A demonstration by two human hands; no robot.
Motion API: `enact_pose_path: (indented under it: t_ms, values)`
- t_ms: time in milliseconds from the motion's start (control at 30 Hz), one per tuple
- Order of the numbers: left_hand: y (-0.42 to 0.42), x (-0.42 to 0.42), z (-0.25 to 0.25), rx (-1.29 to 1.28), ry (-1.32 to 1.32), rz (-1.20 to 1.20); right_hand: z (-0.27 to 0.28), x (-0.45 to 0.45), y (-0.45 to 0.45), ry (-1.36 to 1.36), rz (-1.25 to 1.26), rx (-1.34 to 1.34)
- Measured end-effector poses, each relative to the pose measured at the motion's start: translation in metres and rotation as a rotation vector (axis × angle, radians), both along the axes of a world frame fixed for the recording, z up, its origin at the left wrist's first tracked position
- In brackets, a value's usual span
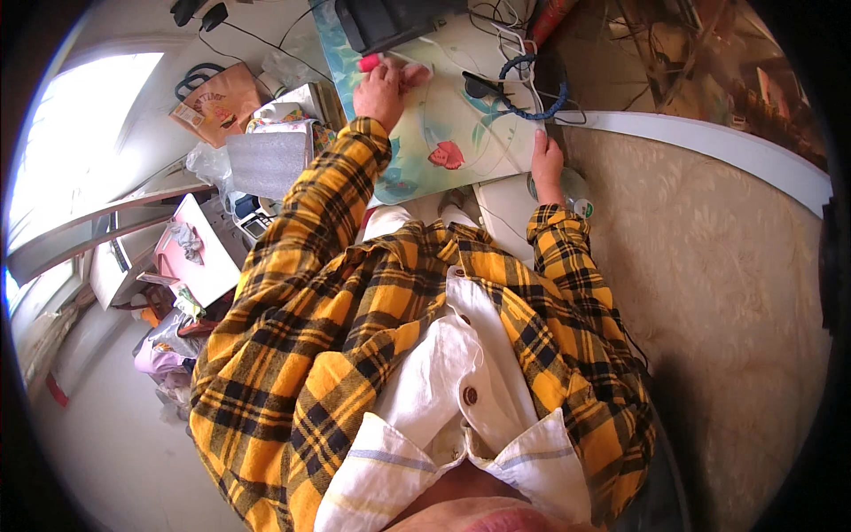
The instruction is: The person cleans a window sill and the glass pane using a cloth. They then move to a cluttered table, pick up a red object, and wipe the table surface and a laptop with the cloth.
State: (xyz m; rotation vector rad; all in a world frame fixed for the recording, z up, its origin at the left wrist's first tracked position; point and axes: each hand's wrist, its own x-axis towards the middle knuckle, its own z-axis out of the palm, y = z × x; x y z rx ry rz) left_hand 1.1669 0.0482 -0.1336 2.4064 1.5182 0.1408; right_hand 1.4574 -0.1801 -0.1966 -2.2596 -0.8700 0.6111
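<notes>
My left hand (380, 93) is over the far left part of a small table with a flower-patterned top (459, 126). Its curled fingers hold a small, blurred pink cloth (417, 74). Against the fingertips is a small red cylindrical object (369, 62); whether they grip it too is unclear. My right hand (547, 163) rests at the tabletop's right edge, thumb on the rim and the other fingers mostly hidden. Beyond it, a dark blue braided loop (562, 100) and a black round-ended object (480, 85) lie on the table among cables.
A black case or tray (385, 20) stands at the table's far edge. On the left are a brown paper bag (219, 103), a grey foam sheet (266, 163) and a pink-and-white box (199, 253). A clear plastic bottle (576, 189) is beside my right wrist.
</notes>
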Motion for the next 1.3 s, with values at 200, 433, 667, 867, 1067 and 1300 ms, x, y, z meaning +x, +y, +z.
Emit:
enact_pose_path:
  t_ms: [200, 433, 667, 867, 1067, 1300]
  values:
    - [-0.037, 0.024, -0.003, 0.04, -0.14, -0.109, 0.01, 0.005, -0.001, -0.018, -0.01, -0.046]
    - [-0.117, -0.037, 0.018, -0.181, -0.065, -0.686, 0.005, -0.008, -0.003, -0.014, -0.025, -0.02]
    - [-0.046, 0.017, 0.018, -0.171, -0.171, -0.179, -0.006, 0.045, -0.021, -0.101, -0.045, -0.093]
    - [-0.074, 0.022, -0.012, -0.216, -0.135, -0.148, -0.009, 0.025, 0.013, -0.024, -0.053, 0.018]
    - [-0.111, 0.011, 0.025, -0.413, -0.257, -0.233, -0.002, 0.017, 0.011, 0.037, -0.042, -0.023]
    - [-0.089, 0.029, 0.051, -0.98, -0.815, 0.196, -0.014, 0.037, 0.019, 0.092, 0.041, 0.037]
